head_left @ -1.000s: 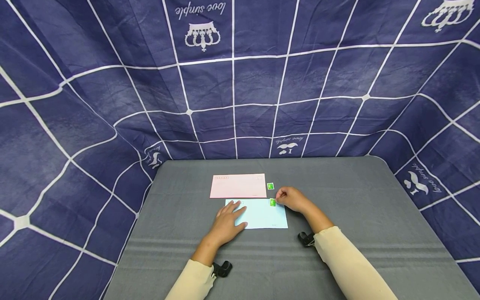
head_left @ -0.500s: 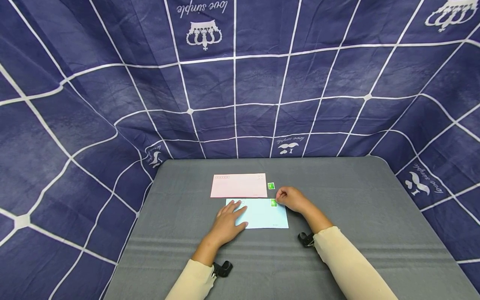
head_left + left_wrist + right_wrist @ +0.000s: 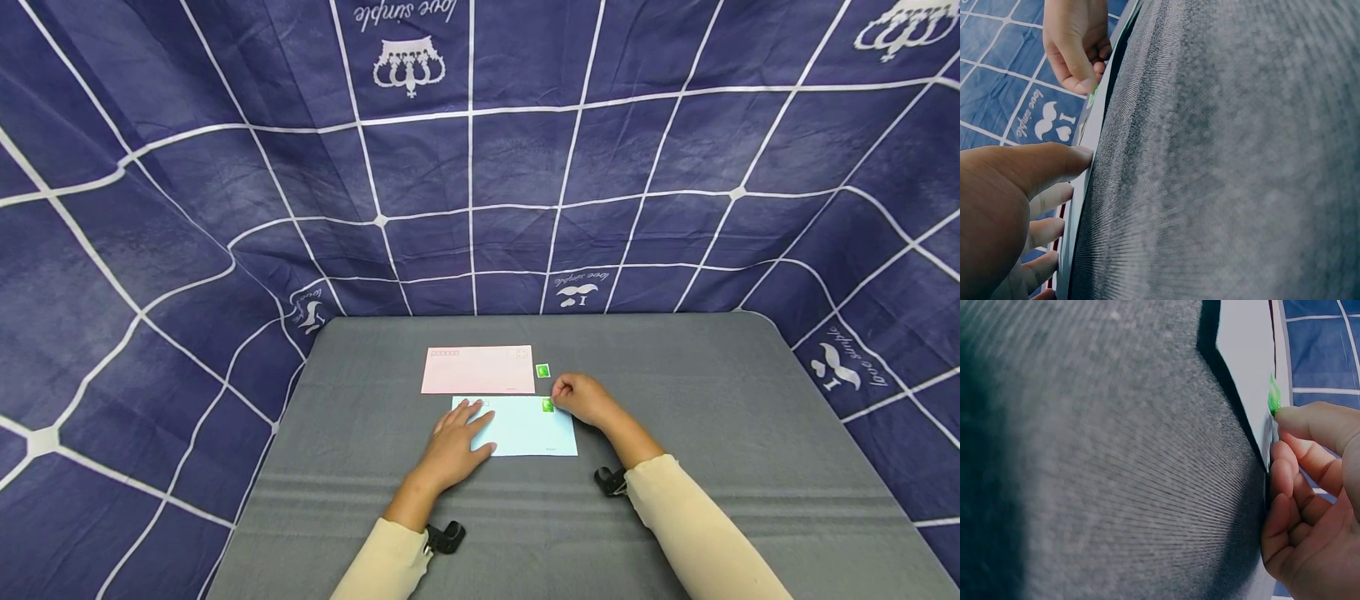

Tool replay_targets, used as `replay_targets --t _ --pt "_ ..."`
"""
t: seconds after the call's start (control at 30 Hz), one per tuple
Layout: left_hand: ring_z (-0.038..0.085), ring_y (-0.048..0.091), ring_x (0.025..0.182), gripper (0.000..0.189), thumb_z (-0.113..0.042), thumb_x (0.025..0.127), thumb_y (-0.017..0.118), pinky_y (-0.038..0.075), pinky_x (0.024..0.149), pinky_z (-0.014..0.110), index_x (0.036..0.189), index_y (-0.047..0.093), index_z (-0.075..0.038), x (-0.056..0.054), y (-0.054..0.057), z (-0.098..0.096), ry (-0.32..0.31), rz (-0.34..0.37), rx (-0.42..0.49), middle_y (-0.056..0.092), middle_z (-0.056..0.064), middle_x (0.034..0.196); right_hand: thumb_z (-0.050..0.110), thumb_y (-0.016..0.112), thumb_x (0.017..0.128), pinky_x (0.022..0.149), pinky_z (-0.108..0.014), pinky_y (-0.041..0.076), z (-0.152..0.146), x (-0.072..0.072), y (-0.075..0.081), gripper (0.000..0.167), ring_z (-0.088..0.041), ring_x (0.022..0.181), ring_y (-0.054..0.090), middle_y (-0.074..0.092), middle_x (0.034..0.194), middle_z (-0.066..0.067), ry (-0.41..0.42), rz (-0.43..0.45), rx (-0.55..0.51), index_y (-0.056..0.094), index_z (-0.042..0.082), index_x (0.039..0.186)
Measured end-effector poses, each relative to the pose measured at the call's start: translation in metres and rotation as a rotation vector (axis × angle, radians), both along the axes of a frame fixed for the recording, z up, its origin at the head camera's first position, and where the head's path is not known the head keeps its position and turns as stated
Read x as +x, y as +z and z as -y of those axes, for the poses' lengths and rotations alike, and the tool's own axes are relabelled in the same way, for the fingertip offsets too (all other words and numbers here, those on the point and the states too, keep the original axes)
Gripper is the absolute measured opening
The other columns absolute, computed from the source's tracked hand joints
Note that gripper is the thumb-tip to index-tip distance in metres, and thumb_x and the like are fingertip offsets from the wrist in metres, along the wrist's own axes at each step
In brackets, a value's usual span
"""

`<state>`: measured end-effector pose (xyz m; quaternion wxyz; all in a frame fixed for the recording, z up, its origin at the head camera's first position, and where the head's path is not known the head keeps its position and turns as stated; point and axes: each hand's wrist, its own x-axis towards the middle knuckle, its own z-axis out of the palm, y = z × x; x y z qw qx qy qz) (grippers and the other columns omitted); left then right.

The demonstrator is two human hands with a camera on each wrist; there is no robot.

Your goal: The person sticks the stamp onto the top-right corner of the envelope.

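Note:
My left hand (image 3: 447, 450) lies with fingers spread on the left part of a pale blue envelope (image 3: 525, 433), pressing it to the table. In the left wrist view its thumb (image 3: 1054, 164) rests along the envelope's edge. At the envelope's upper right corner, my right hand (image 3: 583, 398) pinches the edge of a green stamp (image 3: 547, 405) between thumb and forefinger. The right wrist view shows the stamp (image 3: 1275, 394) tilted at the thumb tip, close over the paper. The other fingers of that hand are curled under.
A pink envelope (image 3: 480, 371) lies just beyond the blue one. To its right is a second green stamp (image 3: 542, 371) on the grey tabletop (image 3: 675, 367). Blue cloth with white grid lines (image 3: 510, 167) hangs behind and at both sides.

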<state>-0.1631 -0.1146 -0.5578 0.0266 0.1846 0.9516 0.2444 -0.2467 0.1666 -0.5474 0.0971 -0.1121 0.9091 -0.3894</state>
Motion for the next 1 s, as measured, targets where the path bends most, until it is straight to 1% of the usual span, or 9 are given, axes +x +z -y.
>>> replay_targets --t 0.2,0.37,0.7,1.0 --pt "0.036 0.033 0.152 0.059 -0.037 0.093 0.069 0.026 0.121 0.060 0.146 0.056 -0.016 0.0003 0.0010 0.0000 -0.007 0.002 -0.013 0.045 0.011 0.159 0.007 0.067 0.089 0.063 -0.025 0.039 0.0007 0.0004 -0.0023 0.010 -0.012 0.068 0.049 0.053 0.072 0.002 -0.005 -0.013 0.006 0.063 0.008 0.080" --pt "0.035 0.032 0.153 0.058 -0.037 0.094 0.069 0.025 0.122 0.059 0.146 0.055 -0.016 0.0003 0.0010 -0.0001 0.000 0.014 0.000 0.044 0.010 0.159 0.007 0.068 0.088 0.064 -0.024 0.039 0.0011 0.0006 -0.0016 0.010 -0.012 0.068 0.049 0.053 0.072 0.002 -0.008 -0.011 0.001 0.064 0.008 0.080" --pt "0.036 0.033 0.152 0.057 -0.036 0.094 0.069 0.026 0.121 0.060 0.146 0.056 -0.015 0.0002 0.0004 -0.0004 0.000 0.007 0.003 0.045 0.010 0.158 0.005 0.068 0.088 0.063 -0.023 0.039 -0.0001 0.0014 -0.0006 0.010 -0.011 0.067 0.048 0.054 0.072 0.001 0.004 -0.027 -0.002 0.064 0.006 0.079" --pt "0.036 0.032 0.152 0.057 -0.036 0.094 0.069 0.025 0.122 0.059 0.146 0.056 -0.015 0.0000 -0.0004 -0.0003 0.000 0.005 0.003 0.045 0.010 0.159 0.006 0.068 0.089 0.064 -0.024 0.039 0.0002 0.0007 -0.0006 0.010 -0.011 0.068 0.049 0.054 0.072 0.002 0.008 -0.025 0.007 0.064 0.008 0.079"
